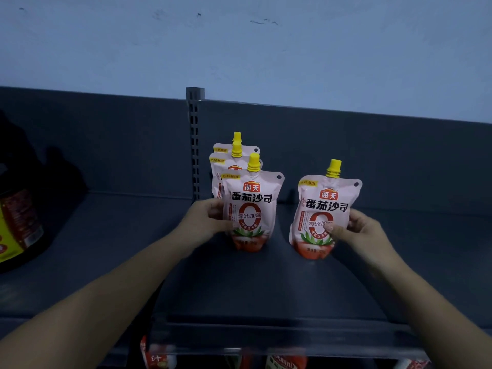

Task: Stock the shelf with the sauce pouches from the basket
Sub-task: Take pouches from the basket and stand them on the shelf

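Note:
Three pink tomato-sauce pouches with yellow caps stand in a row, one behind another, on the dark shelf (266, 288). My left hand (210, 217) grips the left edge of the front pouch (253, 209). To the right, a separate pouch (323, 217) stands upright on the shelf. My right hand (356, 230) holds it by its right side, thumb across the front. The two rear pouches (226, 161) lean near the shelf's back panel. The basket is out of sight.
A slotted metal upright (195, 145) divides the back panel behind the pouches. A large dark bottle with a red and yellow label (18, 225) stands at the far left. Packaged goods (285, 362) show on the lower shelf below the front edge.

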The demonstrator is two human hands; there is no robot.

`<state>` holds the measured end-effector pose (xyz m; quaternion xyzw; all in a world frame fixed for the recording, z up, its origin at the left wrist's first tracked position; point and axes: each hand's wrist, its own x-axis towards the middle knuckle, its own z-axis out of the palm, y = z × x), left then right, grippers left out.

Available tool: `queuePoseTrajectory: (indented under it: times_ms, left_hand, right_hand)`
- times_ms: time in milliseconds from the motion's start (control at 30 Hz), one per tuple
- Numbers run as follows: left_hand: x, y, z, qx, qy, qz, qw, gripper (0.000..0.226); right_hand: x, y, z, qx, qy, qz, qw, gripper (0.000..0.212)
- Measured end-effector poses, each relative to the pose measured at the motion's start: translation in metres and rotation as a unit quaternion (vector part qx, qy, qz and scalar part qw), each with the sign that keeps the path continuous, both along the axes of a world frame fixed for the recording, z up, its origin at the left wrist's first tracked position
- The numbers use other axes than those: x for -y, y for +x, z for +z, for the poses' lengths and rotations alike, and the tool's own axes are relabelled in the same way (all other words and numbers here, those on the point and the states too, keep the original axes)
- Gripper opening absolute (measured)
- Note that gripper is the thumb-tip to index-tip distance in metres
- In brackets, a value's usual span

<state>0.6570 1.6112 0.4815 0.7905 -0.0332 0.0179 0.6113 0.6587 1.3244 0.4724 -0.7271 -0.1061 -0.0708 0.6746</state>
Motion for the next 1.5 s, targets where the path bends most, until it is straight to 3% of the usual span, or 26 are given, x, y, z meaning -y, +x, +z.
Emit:
queuePoseTrajectory:
  times_ms: [100, 167, 267, 333, 367, 467, 600, 733, 867, 1000, 1300, 1500]
  left_hand:
    - [0.0, 0.001, -0.002, 0.018, 0.016, 0.008, 1.0, 0.032]
    - [0.0, 0.002, -0.004, 0.025, 0.028, 0.012, 0.999, 0.032]
    - [-0.001, 0.0, -0.005, 0.029, 0.04, 0.023, 0.999, 0.032]
    - [-0.003, 0.0, -0.006, 0.034, 0.041, 0.029, 0.998, 0.031]
    - [-0.005, 0.001, -0.006, 0.037, 0.042, 0.032, 0.998, 0.03]
    - [-0.009, 0.0, -0.006, 0.041, 0.05, 0.043, 0.997, 0.026]
    - [-0.015, 0.001, -0.008, 0.045, 0.047, 0.055, 0.996, 0.025]
    - [-0.017, 0.001, -0.011, 0.051, 0.047, 0.06, 0.996, 0.027]
    - [-0.019, 0.002, -0.018, 0.029, 0.057, 0.012, 0.998, 0.046]
    - [-0.02, 0.006, -0.021, 0.053, 0.104, 0.029, 0.993, 0.054]
    - [-0.017, 0.01, -0.019, 0.051, 0.133, 0.022, 0.99, 0.058]
    - [-0.018, 0.005, -0.021, 0.003, 0.116, 0.027, 0.993, 0.07]
  right_hand:
    - [-0.006, -0.002, -0.003, 0.041, 0.002, -0.066, 0.997, 0.045]
    - [-0.012, -0.007, 0.0, 0.146, -0.013, -0.158, 0.977, 0.053]
    - [-0.022, -0.017, 0.012, 0.337, -0.112, -0.282, 0.891, 0.036]
    - [-0.034, -0.025, 0.019, 0.423, -0.189, -0.284, 0.839, 0.022]
    - [-0.042, -0.028, 0.02, 0.443, -0.214, -0.25, 0.834, 0.017]
    - [-0.07, -0.031, 0.016, 0.389, -0.305, -0.123, 0.861, 0.017]
    - [-0.1, -0.023, 0.002, 0.191, -0.419, -0.063, 0.885, 0.05]
    - [-0.119, -0.008, -0.004, 0.042, -0.394, -0.017, 0.918, 0.053]
    - [-0.131, 0.006, -0.005, 0.015, -0.331, -0.023, 0.943, 0.044]
    - [-0.138, 0.014, -0.005, 0.01, -0.292, -0.023, 0.956, 0.047]
    - [-0.139, 0.021, -0.002, -0.009, -0.293, -0.022, 0.956, 0.049]
    - [-0.134, 0.013, -0.005, -0.034, -0.292, -0.029, 0.955, 0.056]
